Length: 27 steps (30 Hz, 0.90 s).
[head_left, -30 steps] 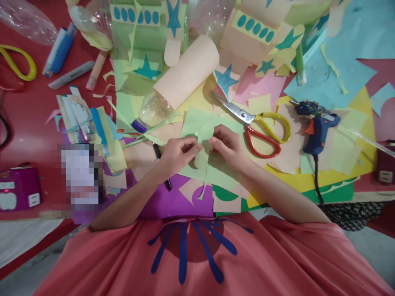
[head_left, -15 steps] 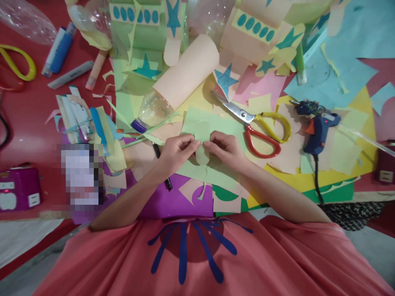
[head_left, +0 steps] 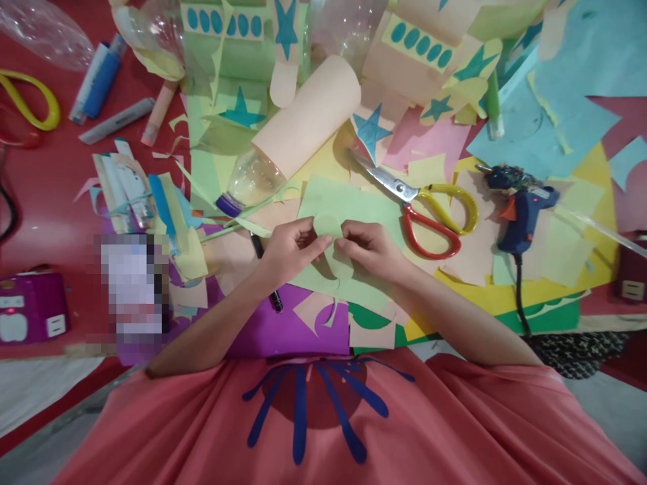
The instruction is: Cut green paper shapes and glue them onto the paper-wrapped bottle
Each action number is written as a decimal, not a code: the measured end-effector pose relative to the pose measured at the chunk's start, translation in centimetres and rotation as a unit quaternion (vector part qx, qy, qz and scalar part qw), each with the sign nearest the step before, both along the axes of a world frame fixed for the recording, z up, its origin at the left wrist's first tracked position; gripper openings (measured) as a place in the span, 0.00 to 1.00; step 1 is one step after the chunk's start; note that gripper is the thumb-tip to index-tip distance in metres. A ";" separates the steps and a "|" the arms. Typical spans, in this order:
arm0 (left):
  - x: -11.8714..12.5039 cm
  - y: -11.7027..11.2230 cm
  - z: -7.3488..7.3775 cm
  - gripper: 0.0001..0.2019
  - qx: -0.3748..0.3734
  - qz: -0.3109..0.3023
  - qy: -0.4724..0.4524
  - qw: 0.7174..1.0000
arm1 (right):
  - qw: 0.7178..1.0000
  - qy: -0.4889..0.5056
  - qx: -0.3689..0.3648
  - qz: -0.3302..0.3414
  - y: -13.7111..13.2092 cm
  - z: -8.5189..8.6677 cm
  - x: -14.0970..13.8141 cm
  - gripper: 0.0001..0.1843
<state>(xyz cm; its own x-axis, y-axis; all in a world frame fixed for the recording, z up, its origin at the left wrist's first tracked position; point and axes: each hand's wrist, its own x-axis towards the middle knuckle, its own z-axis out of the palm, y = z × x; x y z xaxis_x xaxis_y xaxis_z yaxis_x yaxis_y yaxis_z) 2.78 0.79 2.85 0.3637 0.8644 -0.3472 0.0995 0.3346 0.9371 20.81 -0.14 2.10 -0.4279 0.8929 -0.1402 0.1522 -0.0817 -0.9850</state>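
Observation:
My left hand [head_left: 289,250] and my right hand [head_left: 371,248] meet at the middle of the table, both pinching a small rounded light green paper cutout [head_left: 329,232]. The cutout sits between my fingertips, over a larger light green sheet [head_left: 354,202] with curved cuts along its near edge. A black pen [head_left: 267,273] lies under my left wrist. Scissors [head_left: 424,205] with yellow and red handles lie just right of my right hand. A clear plastic bottle wrapped in peach paper [head_left: 298,131] lies tilted beyond my hands.
A blue hot glue gun [head_left: 520,205] with its cord lies at the right. Paper-covered bottles with teal stars and ovals [head_left: 237,60] stand at the back. Markers [head_left: 98,77] and a glue stick lie at the back left, a purple power strip [head_left: 30,313] at the left edge. Coloured scraps lie everywhere.
My fingers have worked the small green cutout between them; its rounded top now stands a little higher between my fingertips. The hands stay in the same place.

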 end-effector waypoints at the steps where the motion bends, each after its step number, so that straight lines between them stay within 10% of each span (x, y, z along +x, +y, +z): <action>1: 0.0 0.0 0.0 0.18 -0.001 0.006 -0.001 1.000 | 1.000 0.001 0.003 -0.012 0.0 0.0 -0.1 0.20; 27: -0.2 -0.3 0.3 0.18 0.020 -0.037 0.024 0.999 | 0.996 0.042 -0.012 -0.079 0.1 -0.1 0.6 0.11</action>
<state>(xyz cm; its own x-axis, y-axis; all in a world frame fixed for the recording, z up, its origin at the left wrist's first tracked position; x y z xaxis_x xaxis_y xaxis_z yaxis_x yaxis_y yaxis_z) 2.56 0.54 3.17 0.4104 0.8499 -0.3305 0.1671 0.2862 0.9435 21.39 -0.04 2.01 -0.2941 0.9467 -0.1317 0.0520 -0.1218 -0.9912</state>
